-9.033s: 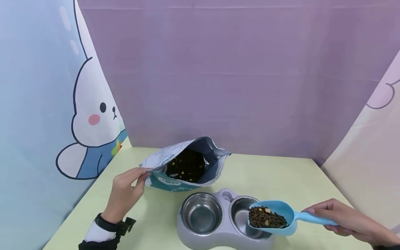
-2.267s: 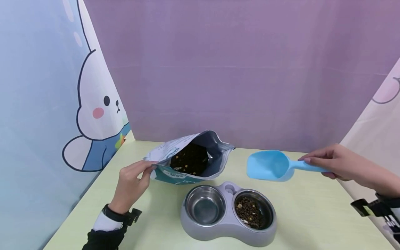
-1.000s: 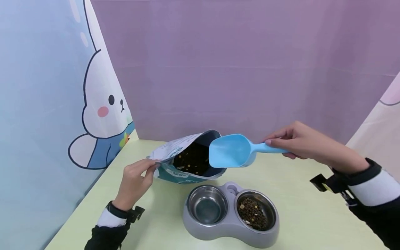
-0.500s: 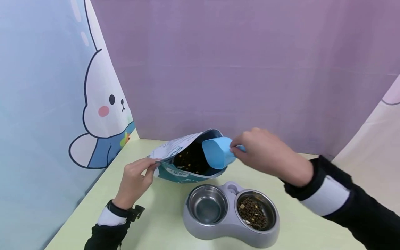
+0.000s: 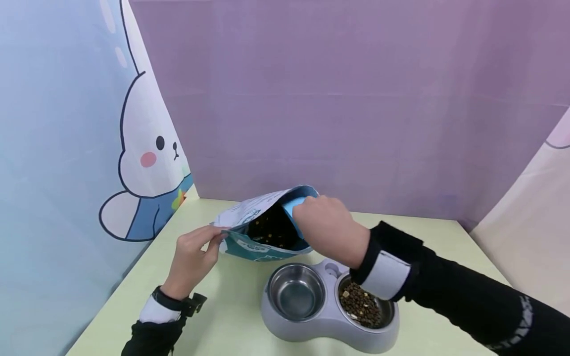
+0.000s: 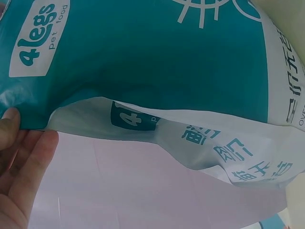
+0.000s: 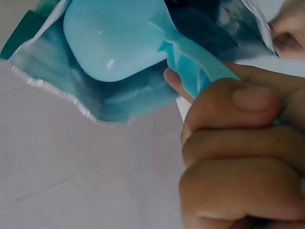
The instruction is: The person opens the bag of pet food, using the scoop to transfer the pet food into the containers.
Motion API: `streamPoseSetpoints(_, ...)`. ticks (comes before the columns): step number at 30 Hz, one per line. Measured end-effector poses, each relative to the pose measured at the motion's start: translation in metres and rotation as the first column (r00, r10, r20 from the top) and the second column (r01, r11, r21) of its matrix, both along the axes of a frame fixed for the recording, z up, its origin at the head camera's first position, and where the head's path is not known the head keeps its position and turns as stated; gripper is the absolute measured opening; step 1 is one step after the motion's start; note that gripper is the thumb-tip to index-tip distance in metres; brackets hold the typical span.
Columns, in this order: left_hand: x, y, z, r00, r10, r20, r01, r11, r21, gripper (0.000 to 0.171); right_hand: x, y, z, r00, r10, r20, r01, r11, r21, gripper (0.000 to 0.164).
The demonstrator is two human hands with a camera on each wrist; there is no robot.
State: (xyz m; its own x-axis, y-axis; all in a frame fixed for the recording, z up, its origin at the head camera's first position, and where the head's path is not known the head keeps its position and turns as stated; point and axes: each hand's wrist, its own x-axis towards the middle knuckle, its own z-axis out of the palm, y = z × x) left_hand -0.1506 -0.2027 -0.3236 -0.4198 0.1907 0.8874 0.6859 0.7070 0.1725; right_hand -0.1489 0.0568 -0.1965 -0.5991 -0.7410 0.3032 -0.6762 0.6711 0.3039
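My left hand (image 5: 193, 257) pinches the left edge of an open pet food bag (image 5: 254, 249) between thumb and fingers. Dark kibble (image 5: 271, 227) with some yellow bits shows inside its mouth. In the left wrist view, the bag's teal side (image 6: 162, 62) carries the words "4Legs pet food". My right hand (image 5: 329, 227) grips the handle of a light blue scoop (image 7: 114, 38), fingers curled round it. The scoop's bowl is inside the bag's mouth, on the right side; in the head view the hand hides most of it, and its far edge is out of sight.
Below the bag stands a lilac double feeder (image 5: 307, 331). Its left steel bowl (image 5: 296, 291) holds no kibble; the right one (image 5: 387, 311) has kibble in it, partly behind my right sleeve (image 5: 445, 282). A purple backdrop (image 5: 329, 99) rises behind the pale yellow table (image 5: 227, 316).
Kibble from the scoop has landed in the right bowl since the oldest frame. My right hand has since carried the emptied scoop leftward and into the bag. My left hand keeps its pinch.
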Motion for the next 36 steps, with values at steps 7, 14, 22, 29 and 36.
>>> streamPoseSetpoints(7, -0.001, 0.003, -0.002, 1.000, -0.012, 0.006, 0.012, 1.000, -0.006, 0.034, -0.010, -0.014, -0.024, 0.993, 0.018, -0.113, -0.017, 1.000, 0.011, 0.049)
streamPoseSetpoints(14, -0.001, 0.003, -0.003, 1.000, -0.010, 0.015, 0.011, 1.000, -0.006, 0.035, -0.025, -0.019, -0.040, 0.998, 0.004, -0.059, -0.005, 1.000, -0.024, 0.046)
streamPoseSetpoints(22, 0.001, 0.002, 0.000, 1.000, -0.001, 0.006, 0.001, 1.000, -0.014, 0.034, -0.040, -0.018, -0.047, 0.998, -0.010, 0.065, 0.011, 1.000, -0.011, 0.037)
streamPoseSetpoints(29, 0.002, 0.001, 0.000, 1.000, 0.005, 0.009, -0.004, 1.000, -0.013, 0.034, -0.050, -0.014, -0.047, 0.961, -0.015, 0.278, 0.034, 0.998, -0.061, 0.033)
streamPoseSetpoints(36, 0.004, -0.001, 0.000, 1.000, 0.012, 0.017, -0.012, 1.000, -0.008, 0.035, -0.058, -0.011, -0.048, 0.867, 0.020, 0.498, 0.084, 0.979, -0.187, 0.041)
